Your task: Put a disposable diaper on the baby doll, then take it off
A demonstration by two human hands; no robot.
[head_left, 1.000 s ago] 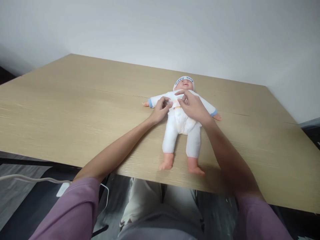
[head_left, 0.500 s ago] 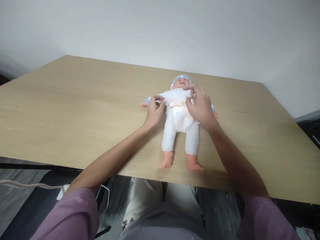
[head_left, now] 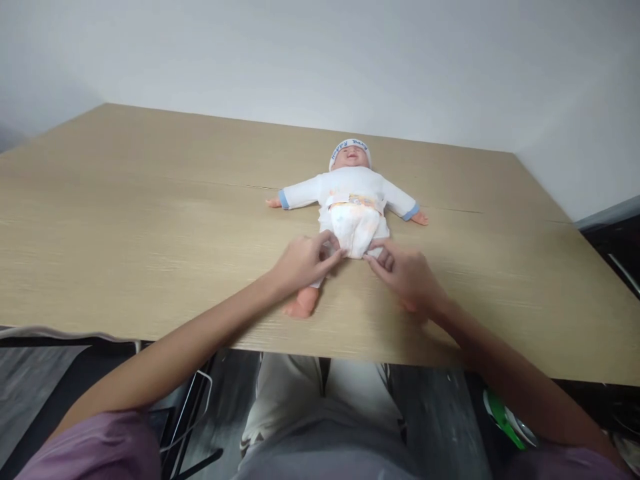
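Note:
A baby doll in a white suit with blue cuffs and a lettered headband lies on its back, its arms spread and its feet toward me. Around its hips is a white diaper with an orange-patterned waistband. My left hand pinches the diaper's lower edge at the leg on the left, thumb and forefinger together. On the other side my right hand grips the edge by the right leg the same way. My hands and wrists cover much of the doll's legs; one foot shows at the left.
The doll rests on a wide wooden table with a thin seam across it, against a pale wall. A white cable runs along the front edge at the left. Below the table at the right is a green and white object.
Both hands have moved down from the doll's waist and chest to the diaper's leg edges. The doll's legs have spread apart, and its arms now show fully.

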